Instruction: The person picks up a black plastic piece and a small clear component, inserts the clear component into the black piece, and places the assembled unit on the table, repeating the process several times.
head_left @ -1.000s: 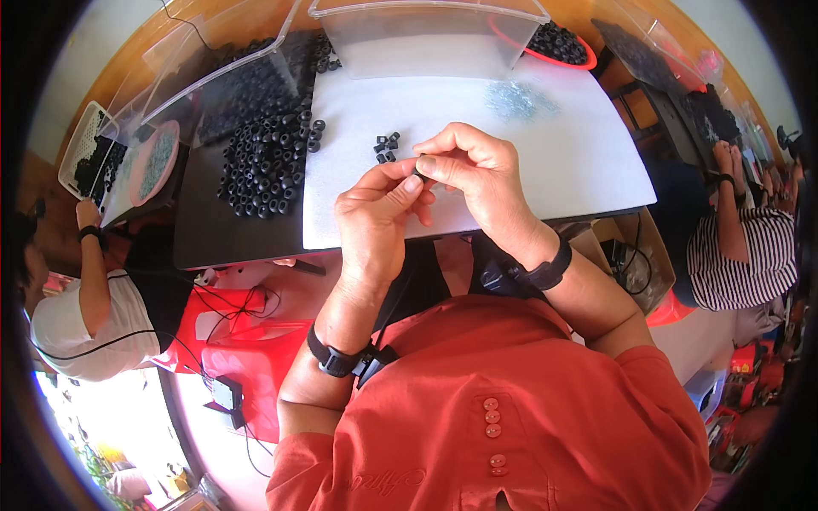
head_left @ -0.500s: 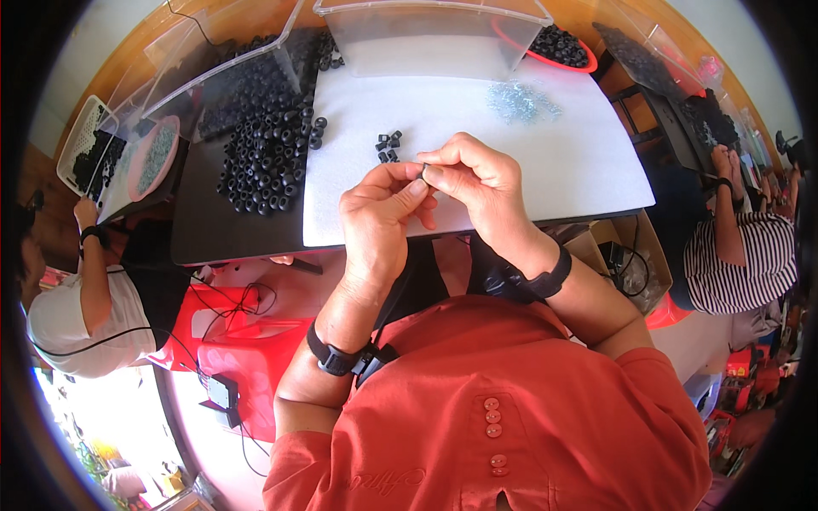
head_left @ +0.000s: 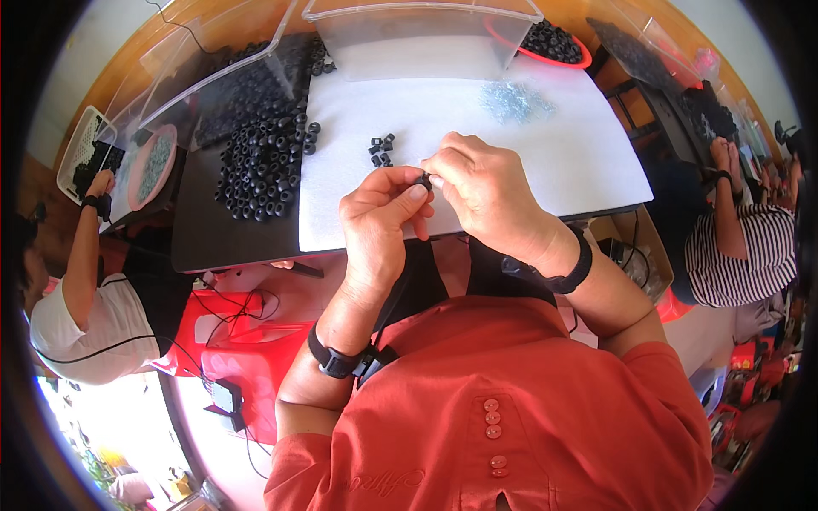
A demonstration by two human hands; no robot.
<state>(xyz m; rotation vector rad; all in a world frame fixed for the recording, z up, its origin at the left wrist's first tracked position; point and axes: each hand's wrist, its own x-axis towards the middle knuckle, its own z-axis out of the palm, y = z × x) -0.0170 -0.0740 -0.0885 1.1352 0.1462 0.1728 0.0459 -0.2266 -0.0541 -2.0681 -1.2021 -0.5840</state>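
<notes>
Thumb and fingers of my left hand (head_left: 382, 217) pinch a small black part (head_left: 423, 180) above the near side of the white sheet (head_left: 545, 162). My right hand (head_left: 490, 192) meets it there, its fingers closed at the part's right side; whatever they hold is too small to make out. Just beyond my left hand lie several small black square-ended pieces (head_left: 382, 152). To the left, a heap of round black hollow parts (head_left: 262, 162) covers some of the dark table. Small shiny bluish-silver pieces (head_left: 515, 100) are spread on the sheet's far right.
A clear plastic bin (head_left: 417, 43) stands at the back, with a red bowl (head_left: 586, 56) of black parts on its right. Another clear bin (head_left: 158, 106) is at the left. People work on the left (head_left: 102, 302) and right (head_left: 724, 247). A red stool (head_left: 243, 375) stands lower left.
My right hand has turned, its fingers curling more over the black part. The left hand stays nearly in place. The person at left has moved a hand slightly.
</notes>
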